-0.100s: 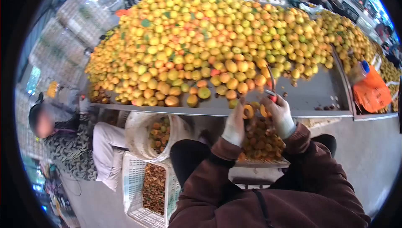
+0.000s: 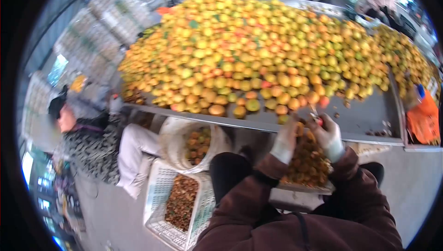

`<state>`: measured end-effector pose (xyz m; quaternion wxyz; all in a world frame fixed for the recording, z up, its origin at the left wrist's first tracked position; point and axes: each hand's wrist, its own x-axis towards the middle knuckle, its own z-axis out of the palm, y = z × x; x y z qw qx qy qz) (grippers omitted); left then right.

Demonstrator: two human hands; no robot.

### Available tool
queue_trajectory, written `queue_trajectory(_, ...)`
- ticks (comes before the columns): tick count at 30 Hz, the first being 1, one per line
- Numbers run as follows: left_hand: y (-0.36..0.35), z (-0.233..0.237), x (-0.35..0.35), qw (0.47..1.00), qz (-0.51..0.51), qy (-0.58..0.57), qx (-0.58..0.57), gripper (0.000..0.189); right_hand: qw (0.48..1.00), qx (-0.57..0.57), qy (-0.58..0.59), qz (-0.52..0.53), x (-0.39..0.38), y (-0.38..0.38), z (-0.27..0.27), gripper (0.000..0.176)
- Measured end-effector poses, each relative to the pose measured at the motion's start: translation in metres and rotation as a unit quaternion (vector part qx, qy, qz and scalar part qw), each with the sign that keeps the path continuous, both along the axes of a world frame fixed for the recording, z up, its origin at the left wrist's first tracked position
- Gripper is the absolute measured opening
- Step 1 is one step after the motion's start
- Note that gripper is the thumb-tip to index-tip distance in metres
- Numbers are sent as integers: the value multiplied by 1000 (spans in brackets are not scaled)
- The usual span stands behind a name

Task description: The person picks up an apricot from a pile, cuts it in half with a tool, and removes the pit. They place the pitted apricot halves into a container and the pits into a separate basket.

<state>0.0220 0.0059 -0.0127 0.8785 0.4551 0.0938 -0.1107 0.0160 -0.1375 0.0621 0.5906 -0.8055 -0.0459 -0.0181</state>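
Observation:
My left hand (image 2: 286,136), in a pale glove, is closed around a cut apricot half (image 2: 300,128) that shows orange at its fingertips. Close beside it on the right, my gloved right hand (image 2: 329,135) grips a knife (image 2: 318,120) with a red handle and a thin metal blade, blurred here. Both hands are just off the front edge of a metal table (image 2: 364,118), which bears a big heap of yellow-orange apricots (image 2: 240,53). Below the hands is a container of apricot halves (image 2: 307,162); its far side is partly hidden by my hands.
A white bucket (image 2: 171,135) with fruit stands left of my knees, and a white plastic crate (image 2: 154,200) of brown pits sits before it. Another person (image 2: 92,145) sits at the left. More people are across the table. An orange bag (image 2: 422,119) lies at the right.
The view has swung, so the scene sits further right and lower. Both hands stay close together; the two cut faces between them show less, and the blade looks shorter.

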Motion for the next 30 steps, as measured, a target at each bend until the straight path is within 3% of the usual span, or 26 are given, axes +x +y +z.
queue_trajectory(1, 11, -32, 13, 953, -16, -193, 233, 33, 998, 56, -3, 17, 3, 6, -7, 21)
queue_trajectory(2, 19, 14, 3, 979, -53, -61, 187, 35, 997, 77, 11, 10, 6, 13, -17, 21)
queue_trajectory(3, 21, -4, 0, 958, 5, -223, 180, 46, 991, 119, 57, 21, 2, 20, -20, 21)
queue_trajectory(4, 18, 6, 6, 941, -2, -266, 210, 48, 988, 135, 55, 59, 7, 18, -28, 26)
queue_trajectory(6, 27, 45, -14, 979, -113, -52, 159, 50, 969, 199, 79, 122, 6, 17, -33, 33)
queue_trajectory(8, 27, 6, -2, 960, -111, -152, 206, 48, 953, 234, 110, 160, 13, 11, -48, 35)
queue_trajectory(9, 22, -7, 2, 957, -55, -242, 152, 43, 964, 208, 76, 145, 12, 12, -49, 35)
queue_trajectory(11, 23, -2, 3, 977, -51, -187, 91, 41, 973, 185, 40, 133, 10, 14, -50, 36)
queue_trajectory(13, 24, 12, -2, 983, -45, -160, 80, 41, 973, 202, 69, 87, 8, 13, -49, 37)
queue_trajectory(16, 35, 29, -9, 987, -58, -132, 74, 38, 953, 254, 116, 114, 3, 23, -29, 37)
queue_trajectory(18, 36, 33, -14, 984, -40, -144, 92, 39, 967, 229, -65, 93, 5, 39, -51, 39)
queue_trajectory(19, 36, 39, -14, 993, -46, -106, 14, 42, 953, 270, 107, 87, -2, 37, -25, 34)
queue_trajectory(20, 38, 46, -14, 994, -61, -62, -66, 44, 949, 280, 132, 62, -8, 45, -10, 33)
queue_trajectory(21, 46, 39, -15, 987, -98, -129, 0, 49, 946, 254, 193, 58, -9, 43, 2, 33)
queue_trajectory(22, 45, 30, -10, 987, -105, -119, -36, 51, 960, 258, 96, 59, -6, 47, -21, 32)
queue_trajectory(23, 48, 24, -10, 987, -131, -88, -28, 49, 940, 268, 203, 64, -8, 40, -1, 30)
queue_trajectory(25, 36, 56, -17, 992, -109, -53, -16, 43, 920, 332, 194, 73, -17, 39, 23, 27)
queue_trajectory(30, 26, 60, -14, 989, -85, -102, 64, 49, 944, 263, 186, 74, -13, 22, 2, 29)
